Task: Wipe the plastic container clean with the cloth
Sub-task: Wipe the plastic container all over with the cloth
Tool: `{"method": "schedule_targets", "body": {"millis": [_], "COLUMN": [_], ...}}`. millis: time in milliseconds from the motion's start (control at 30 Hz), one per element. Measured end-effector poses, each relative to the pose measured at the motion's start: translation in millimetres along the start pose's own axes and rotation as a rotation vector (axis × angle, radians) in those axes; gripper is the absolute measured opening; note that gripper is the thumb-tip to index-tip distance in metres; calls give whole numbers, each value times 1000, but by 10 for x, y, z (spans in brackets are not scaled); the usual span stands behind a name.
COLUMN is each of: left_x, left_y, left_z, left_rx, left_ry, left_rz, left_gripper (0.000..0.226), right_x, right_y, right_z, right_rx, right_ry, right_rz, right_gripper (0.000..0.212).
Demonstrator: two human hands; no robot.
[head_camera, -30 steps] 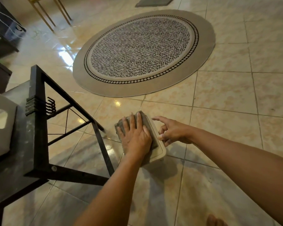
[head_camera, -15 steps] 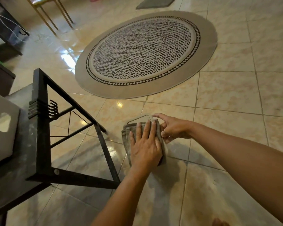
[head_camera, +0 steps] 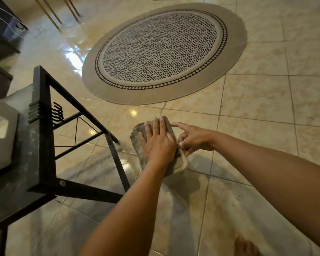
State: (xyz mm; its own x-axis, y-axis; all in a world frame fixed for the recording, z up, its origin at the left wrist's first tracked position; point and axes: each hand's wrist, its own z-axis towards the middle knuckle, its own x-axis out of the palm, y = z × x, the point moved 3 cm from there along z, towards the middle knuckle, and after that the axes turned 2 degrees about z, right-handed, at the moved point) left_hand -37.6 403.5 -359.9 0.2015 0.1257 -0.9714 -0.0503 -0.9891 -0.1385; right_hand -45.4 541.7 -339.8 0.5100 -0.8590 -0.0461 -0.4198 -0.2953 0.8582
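Observation:
A pale plastic container (head_camera: 182,162) is held above the tiled floor, and only its near rim and corner show. A grey cloth (head_camera: 137,134) covers most of its top. My left hand (head_camera: 158,143) lies flat on the cloth with the fingers spread, pressing it onto the container. My right hand (head_camera: 194,138) grips the container's right edge, index finger stretched along the far side. The container's inside is hidden under the cloth and hand.
A black metal table frame (head_camera: 42,126) stands close on the left, with a white box (head_camera: 0,137) on it. A round patterned rug (head_camera: 163,52) lies further ahead on the floor. A bare foot (head_camera: 246,246) shows at the bottom right. Chair legs (head_camera: 54,10) are at the top left.
My left hand slid the cloth toward me half a second ago, baring the far rim. It has now pushed the cloth back away, baring the near rim. My right hand kept its hold.

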Motion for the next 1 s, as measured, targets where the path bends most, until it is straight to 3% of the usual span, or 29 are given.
{"method": "schedule_targets", "body": {"millis": [267,567,733,900,1000], "left_x": [211,237,134,192,46], "left_y": [-113,-370,-315,-215,16], "left_z": [-693,-791,-569,-726,-310], "left_rx": [-33,-109,-125,-30,-40], "left_ry": [-6,56,28,48,18], "left_rz": [13,-68,-112,-52,-55], "left_gripper": [69,64,66,70,77], "right_x": [-23,20,30,14,28], "right_y": [-35,-10,-24,-42,-27], "right_z": [23,-31,-11,-24,10], "right_rx": [2,15,7,4,-4], "right_ry": [-5,-10,-11,1,5], "right_rz": [5,-21,-27,13,7], "right_gripper": [88,89,91,92,89]}}
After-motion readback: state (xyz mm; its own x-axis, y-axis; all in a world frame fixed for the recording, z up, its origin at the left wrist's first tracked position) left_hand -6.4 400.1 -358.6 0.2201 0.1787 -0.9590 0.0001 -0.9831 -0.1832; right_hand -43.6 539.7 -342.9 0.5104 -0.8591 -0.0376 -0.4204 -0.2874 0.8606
